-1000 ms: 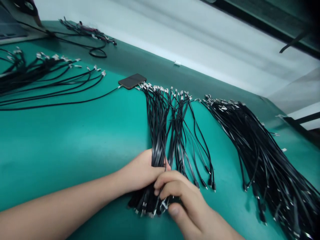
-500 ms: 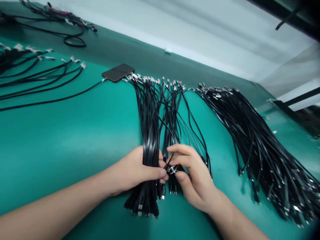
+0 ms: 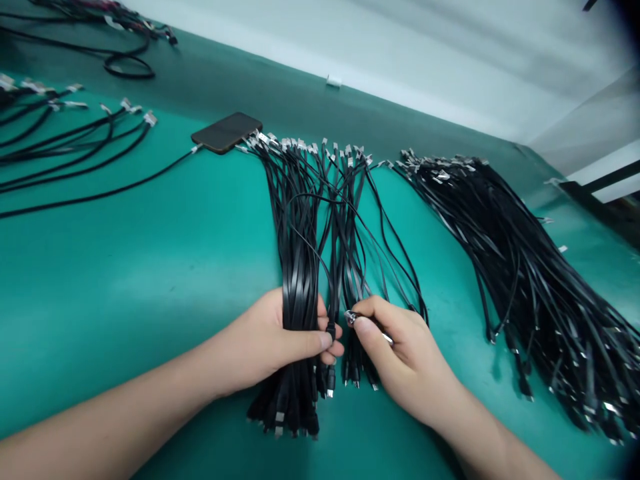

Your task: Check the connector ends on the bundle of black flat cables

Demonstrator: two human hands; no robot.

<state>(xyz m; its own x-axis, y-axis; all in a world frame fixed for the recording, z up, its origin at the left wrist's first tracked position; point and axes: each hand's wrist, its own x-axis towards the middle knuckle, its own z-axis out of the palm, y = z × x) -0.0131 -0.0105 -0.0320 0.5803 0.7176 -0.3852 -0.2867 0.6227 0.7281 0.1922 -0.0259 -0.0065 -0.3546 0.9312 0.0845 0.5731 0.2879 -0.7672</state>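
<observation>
My left hand (image 3: 300,340) is closed round a thick bundle of flat black cables (image 3: 300,267), whose dark plugs fan out below the fist. Its thumb and fingertips also pinch one cable's black plug end (image 3: 331,329) at the bundle's right side. Close by on the right, my right hand (image 3: 395,347) is closed on a small shiny metal object (image 3: 351,317); a second bright end shows below its fingers, and its kind is unclear. Under the right fingers lies a thinner group of black cables (image 3: 350,247), partly hidden.
A dark phone (image 3: 227,132) lies at the back, with a cable (image 3: 115,190) tip beside it. A large pile of black cables (image 3: 530,280) spreads on the right. More cables (image 3: 75,147) lie at left, a tangled bunch (image 3: 115,23) behind them, all on the green table (image 3: 150,280).
My right hand has drawn slightly right, away from the left fingertips, with the shiny metal object. One cable now bends in a loop across the bundle's top. The view has shifted a little.
</observation>
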